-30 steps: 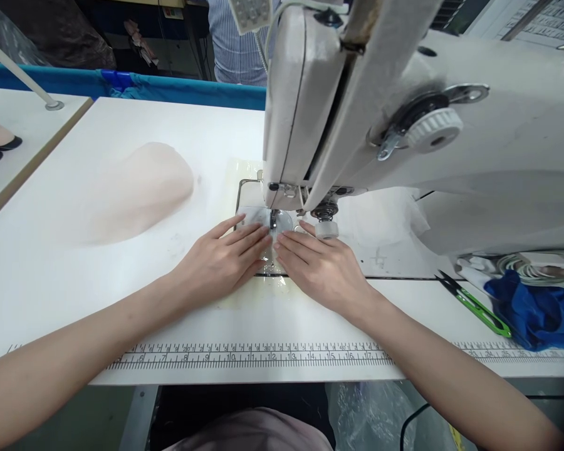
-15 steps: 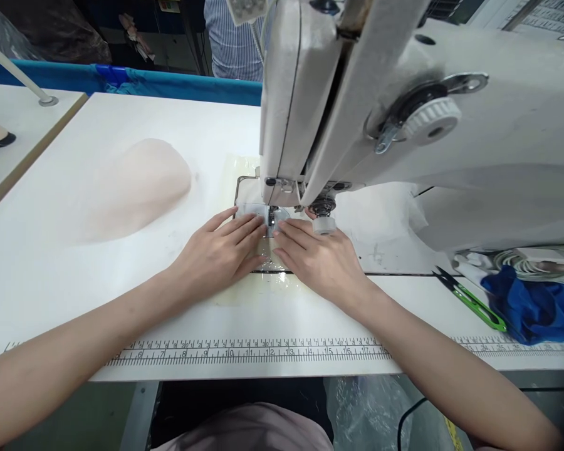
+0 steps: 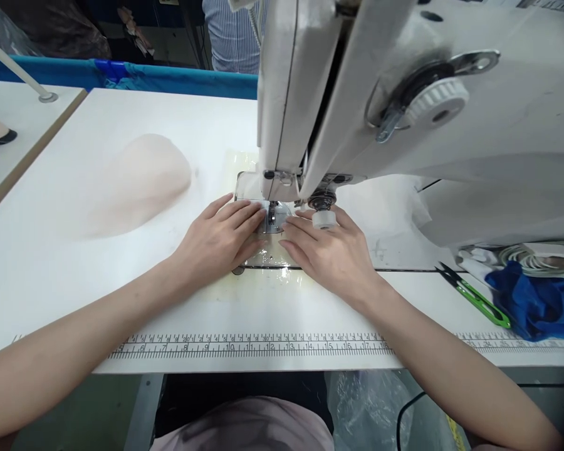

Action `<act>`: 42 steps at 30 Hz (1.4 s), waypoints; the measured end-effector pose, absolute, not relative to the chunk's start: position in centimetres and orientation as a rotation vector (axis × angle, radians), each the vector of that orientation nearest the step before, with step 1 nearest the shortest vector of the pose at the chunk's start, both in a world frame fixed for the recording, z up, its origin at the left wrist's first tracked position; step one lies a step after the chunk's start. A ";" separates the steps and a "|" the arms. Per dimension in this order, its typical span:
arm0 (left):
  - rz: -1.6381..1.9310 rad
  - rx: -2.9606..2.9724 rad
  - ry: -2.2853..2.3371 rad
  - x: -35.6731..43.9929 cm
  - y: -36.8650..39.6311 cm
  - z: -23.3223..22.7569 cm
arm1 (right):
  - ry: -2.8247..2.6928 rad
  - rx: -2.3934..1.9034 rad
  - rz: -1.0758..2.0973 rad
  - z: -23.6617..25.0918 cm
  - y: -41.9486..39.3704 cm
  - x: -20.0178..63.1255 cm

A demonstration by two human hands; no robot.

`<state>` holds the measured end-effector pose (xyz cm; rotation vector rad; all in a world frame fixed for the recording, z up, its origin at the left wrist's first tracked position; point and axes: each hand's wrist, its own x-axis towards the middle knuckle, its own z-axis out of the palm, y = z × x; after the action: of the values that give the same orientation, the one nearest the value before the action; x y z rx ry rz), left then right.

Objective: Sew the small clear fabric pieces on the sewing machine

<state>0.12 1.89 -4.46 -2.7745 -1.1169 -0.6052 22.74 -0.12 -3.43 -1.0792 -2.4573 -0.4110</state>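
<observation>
At the needle end of a sewing machine point(image 3: 357, 113), lays left hand point(image 3: 219, 238) and right hand point(image 3: 331, 250) flat on the bed point(image 3: 272, 254), either side of the foot point(image 3: 272, 213), apparently to press evenly while sparing skin from the needle. Shows each grip stretched out and unclosed, clasping nothing visible; cannot tell of any thin layer underneath. Has a beige piece point(image 3: 145, 181) on the surface point(image 3: 75, 275) at left, snips point(image 3: 472, 295) beside blue cloth point(image 3: 531, 304) at right, presumably for easy reach.

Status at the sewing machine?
Left grip palm-down, left of presser foot; right grip opposite, partly behind white knob. Pale piece lies apart, farther left. Green snips off right.
</observation>
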 end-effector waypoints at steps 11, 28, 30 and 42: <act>-0.810 -2.928 -0.786 -0.5 -1.0 -2.4 | -2.415 -1.089 -0.232 -3.3 -0.3 22.8; -1.496 -2.988 -2.081 -0.5 0.4 -1.1 | -2.063 -1.130 0.937 -2.5 -1.3 21.2; -1.596 -3.040 -2.269 -0.6 0.8 -1.3 | -1.906 -1.125 1.107 -2.5 -1.2 21.4; -1.565 -2.975 -2.530 -1.1 1.3 -1.4 | -1.333 -1.058 1.850 -1.6 -0.8 21.2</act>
<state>-1.09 1.27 -1.37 -2.9748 -2.5300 -1.5650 21.24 -0.83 -1.57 -1.0576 -1.3331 1.8505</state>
